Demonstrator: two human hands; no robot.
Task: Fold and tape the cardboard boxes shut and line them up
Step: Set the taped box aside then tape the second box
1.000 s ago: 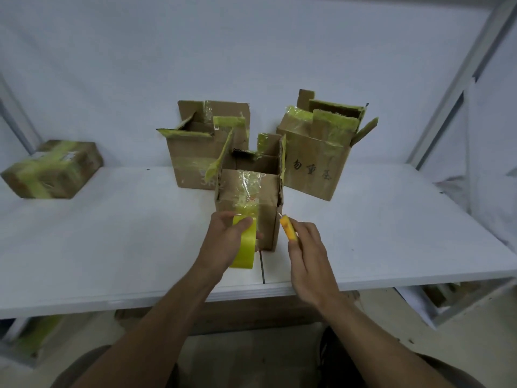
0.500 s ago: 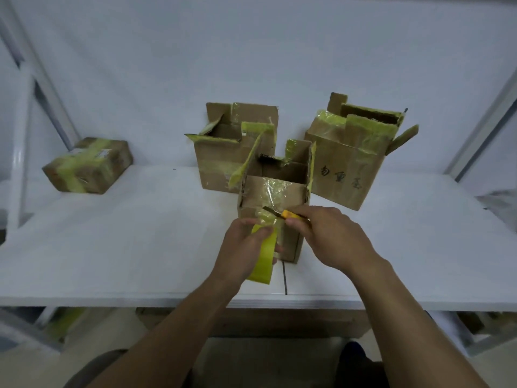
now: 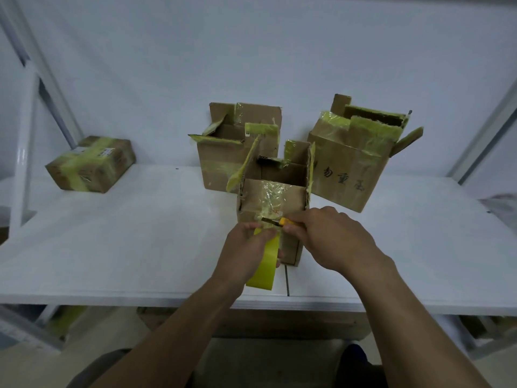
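Observation:
A small open cardboard box point(image 3: 272, 197) stands at the middle of the white table point(image 3: 140, 242), its front flap covered with shiny tape. My left hand point(image 3: 246, 253) grips a yellow tape roll point(image 3: 264, 266) just in front of the box. A strip of tape runs from the roll up to the box front. My right hand point(image 3: 333, 239) holds a yellow utility knife point(image 3: 277, 221), its blade lying across that strip. Two larger open boxes stand behind, one at centre point(image 3: 223, 166) and one at right point(image 3: 352, 175) with handwriting on its side.
A taped-shut box point(image 3: 89, 165) sits at the far left of the table by a white frame post point(image 3: 25, 152). A seam in the tabletop point(image 3: 286, 281) runs to the front edge below the small box. A white wall rises behind.
My right hand has swung the knife in from the box's right side to the tape strip above the roll. The left hand kept the roll in front of the box.

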